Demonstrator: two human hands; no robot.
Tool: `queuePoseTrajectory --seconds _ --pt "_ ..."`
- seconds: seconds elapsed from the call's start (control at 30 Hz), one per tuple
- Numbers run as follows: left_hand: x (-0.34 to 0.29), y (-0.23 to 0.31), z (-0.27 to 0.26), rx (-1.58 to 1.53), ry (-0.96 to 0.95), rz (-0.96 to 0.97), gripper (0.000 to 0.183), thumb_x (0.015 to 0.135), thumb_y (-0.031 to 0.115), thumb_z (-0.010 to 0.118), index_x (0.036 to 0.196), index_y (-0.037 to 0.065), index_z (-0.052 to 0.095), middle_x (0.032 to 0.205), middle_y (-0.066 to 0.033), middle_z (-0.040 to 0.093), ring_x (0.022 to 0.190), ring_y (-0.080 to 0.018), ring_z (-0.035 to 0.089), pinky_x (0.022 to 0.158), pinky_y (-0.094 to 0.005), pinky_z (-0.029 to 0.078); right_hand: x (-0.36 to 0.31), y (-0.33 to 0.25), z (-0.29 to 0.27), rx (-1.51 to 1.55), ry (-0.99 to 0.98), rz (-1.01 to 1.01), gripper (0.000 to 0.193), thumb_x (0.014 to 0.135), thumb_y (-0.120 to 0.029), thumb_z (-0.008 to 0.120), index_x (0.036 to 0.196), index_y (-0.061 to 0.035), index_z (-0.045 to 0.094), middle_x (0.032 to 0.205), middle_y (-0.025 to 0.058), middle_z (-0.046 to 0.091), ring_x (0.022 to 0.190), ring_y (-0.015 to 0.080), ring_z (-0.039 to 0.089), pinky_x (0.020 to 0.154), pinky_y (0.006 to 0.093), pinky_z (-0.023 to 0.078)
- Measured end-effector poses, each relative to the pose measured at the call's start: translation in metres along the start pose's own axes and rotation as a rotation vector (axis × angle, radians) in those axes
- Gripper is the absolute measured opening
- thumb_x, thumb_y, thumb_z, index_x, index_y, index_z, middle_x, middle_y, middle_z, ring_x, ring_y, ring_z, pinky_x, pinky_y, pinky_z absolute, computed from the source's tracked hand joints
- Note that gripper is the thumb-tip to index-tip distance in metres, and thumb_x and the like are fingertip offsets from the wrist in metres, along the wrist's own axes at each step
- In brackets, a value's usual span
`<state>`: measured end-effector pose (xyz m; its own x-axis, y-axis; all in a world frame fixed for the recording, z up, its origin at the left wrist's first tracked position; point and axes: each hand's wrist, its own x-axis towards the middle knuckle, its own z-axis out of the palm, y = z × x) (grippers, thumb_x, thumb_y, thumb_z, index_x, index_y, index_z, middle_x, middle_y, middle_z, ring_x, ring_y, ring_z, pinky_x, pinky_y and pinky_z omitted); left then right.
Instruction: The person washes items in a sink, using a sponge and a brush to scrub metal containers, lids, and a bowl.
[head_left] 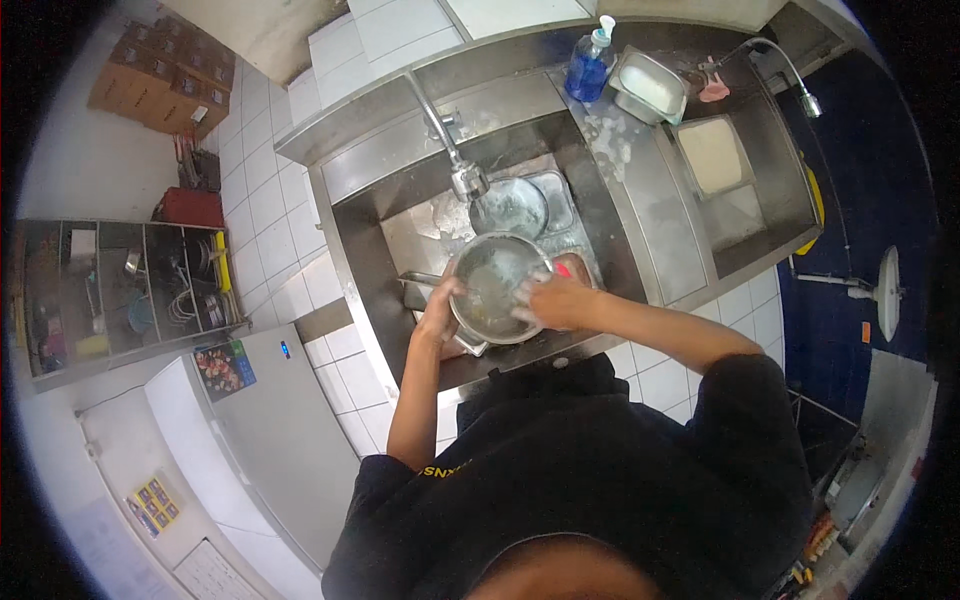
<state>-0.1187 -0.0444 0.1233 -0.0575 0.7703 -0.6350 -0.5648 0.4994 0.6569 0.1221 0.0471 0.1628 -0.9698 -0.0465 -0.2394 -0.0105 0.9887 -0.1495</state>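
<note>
Round steel bowl (pixel 497 287) (soapy, shiny) gripped by left hand (pixel 440 312); right hand (pixel 556 300) clutches its rim.

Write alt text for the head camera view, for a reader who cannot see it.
Seen from above, a person at a steel sink grips a round metal bowl at its rim with the left hand while the right hand presses inside it. A faucet hangs over the basin, and a blue soap bottle stands behind.

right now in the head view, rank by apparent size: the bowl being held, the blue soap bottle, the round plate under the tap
1. bowl, nearest the camera
2. round plate, lower in the sink, so unsure
3. blue soap bottle
</note>
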Motion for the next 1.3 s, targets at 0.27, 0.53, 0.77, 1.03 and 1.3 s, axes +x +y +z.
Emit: queuePoseTrajectory --seconds 0.27,0.53,0.77,1.03,1.3 --pt "-0.024 0.008 0.043 0.26 -0.06 0.258 0.067 0.081 0.028 0.045 0.144 0.006 0.036 0.129 -0.0088 0.049 0.109 -0.0221 0.047 0.096 -0.0319 0.038 0.009 0.041 -0.042 0.719 -0.502 0.109 0.087 0.084 -0.056 0.057 0.148 -0.0042 0.031 0.153 0.0245 0.027 0.141 0.0356 0.028 0.114 0.043 0.027" --pt "-0.015 -0.005 0.043 0.318 0.089 0.458 0.067 0.085 0.027 0.041 0.148 0.005 0.032 0.129 -0.0053 0.048 0.09 -0.0133 0.042 0.08 -0.0255 0.037 0.02 0.015 -0.003 0.124 0.196 0.338 0.027 0.081 -0.011 0.062 0.106 -0.0011 0.063 0.119 0.0203 0.055 0.112 0.038 0.054 0.095 0.0502 0.045" --pt "0.006 -0.027 0.041 0.242 0.038 0.534 0.068 0.086 0.027 0.041 0.148 0.001 0.028 0.129 -0.0056 0.048 0.091 -0.0138 0.045 0.083 -0.0253 0.04 0.075 0.024 0.029 0.742 0.653 0.651 0.022 0.076 -0.007 0.065 0.097 -0.0003 0.06 0.095 0.0205 0.064 0.092 0.0367 0.064 0.077 0.0451 0.049" --pt "0.001 -0.002 0.04 0.434 -0.019 0.535 0.069 0.081 0.023 0.042 0.146 0.001 0.033 0.131 -0.0082 0.048 0.094 -0.0139 0.048 0.079 -0.0237 0.04 0.055 0.02 0.023 0.817 0.124 0.327 0.032 0.076 -0.01 0.066 0.106 -0.0028 0.062 0.1 0.0206 0.065 0.092 0.0375 0.064 0.079 0.0452 0.051" --pt "0.02 -0.016 0.027 0.34 0.013 0.459 0.058 0.084 0.022 0.04 0.138 0.0 0.041 0.132 -0.0123 0.048 0.118 -0.0217 0.046 0.098 -0.0304 0.036 0.08 0.02 0.035 0.451 0.601 0.641 0.037 0.078 -0.011 0.063 0.114 -0.0027 0.058 0.115 0.0221 0.055 0.105 0.0394 0.058 0.087 0.0455 0.05"
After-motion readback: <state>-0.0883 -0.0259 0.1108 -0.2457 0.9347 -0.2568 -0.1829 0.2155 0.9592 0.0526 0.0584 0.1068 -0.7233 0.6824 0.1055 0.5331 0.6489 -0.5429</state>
